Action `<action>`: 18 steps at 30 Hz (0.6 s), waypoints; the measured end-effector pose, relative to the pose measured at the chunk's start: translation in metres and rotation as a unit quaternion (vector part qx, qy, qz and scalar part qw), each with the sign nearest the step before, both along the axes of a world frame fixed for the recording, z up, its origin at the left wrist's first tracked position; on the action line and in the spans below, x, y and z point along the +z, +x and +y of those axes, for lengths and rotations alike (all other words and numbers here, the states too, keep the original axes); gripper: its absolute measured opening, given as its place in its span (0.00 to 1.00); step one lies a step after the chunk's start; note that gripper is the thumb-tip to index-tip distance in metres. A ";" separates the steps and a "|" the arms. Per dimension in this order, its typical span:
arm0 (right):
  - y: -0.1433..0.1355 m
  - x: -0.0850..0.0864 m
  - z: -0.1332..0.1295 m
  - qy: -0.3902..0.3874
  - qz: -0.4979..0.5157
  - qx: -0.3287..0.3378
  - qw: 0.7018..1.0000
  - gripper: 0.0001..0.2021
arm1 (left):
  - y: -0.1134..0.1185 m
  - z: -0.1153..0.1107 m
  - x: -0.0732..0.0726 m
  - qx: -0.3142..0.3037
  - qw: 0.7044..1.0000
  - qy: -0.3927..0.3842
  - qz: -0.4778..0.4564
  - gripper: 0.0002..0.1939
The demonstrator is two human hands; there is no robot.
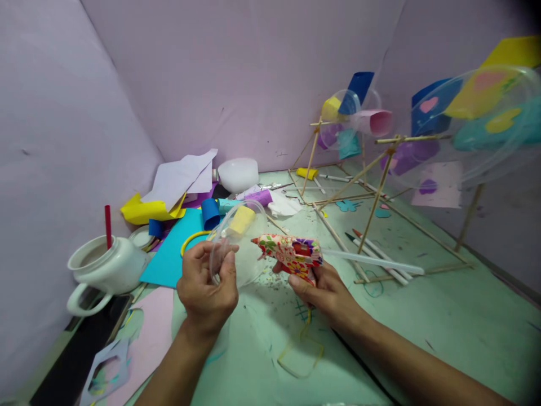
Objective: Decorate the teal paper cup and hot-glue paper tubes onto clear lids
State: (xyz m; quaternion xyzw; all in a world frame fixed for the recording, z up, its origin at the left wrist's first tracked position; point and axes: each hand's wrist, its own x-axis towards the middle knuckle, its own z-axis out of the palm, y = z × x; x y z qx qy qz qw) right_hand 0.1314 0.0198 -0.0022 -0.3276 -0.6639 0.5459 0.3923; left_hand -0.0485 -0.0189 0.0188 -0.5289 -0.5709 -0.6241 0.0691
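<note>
My left hand (209, 282) pinches the rim of a clear round plastic lid (256, 256), which is tilted on edge. A rolled yellow paper piece (242, 220) shows at the lid's upper part. My right hand (323, 290) is wrapped round the grip of a flower-patterned glue gun (289, 251). Its orange nozzle points left towards the lid and my left fingertips, with a small gap between. A long translucent glue stick (376, 259) sticks out of the gun's back, to the right.
Stick frames with paper-decorated clear wheels (499, 124) stand at the right. Pens (380, 256) lie beneath the nearer one. At the left are a white teapot (122, 262), a blue sheet (164, 259), paper rolls (210, 214) and pink paper (154, 321). A black cable (359, 361) trails from the gun.
</note>
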 end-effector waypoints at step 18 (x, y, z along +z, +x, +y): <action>0.005 -0.002 0.049 -0.236 0.098 -0.169 0.952 0.11 | -0.021 0.017 0.027 -0.172 0.806 -0.163 -0.542 0.09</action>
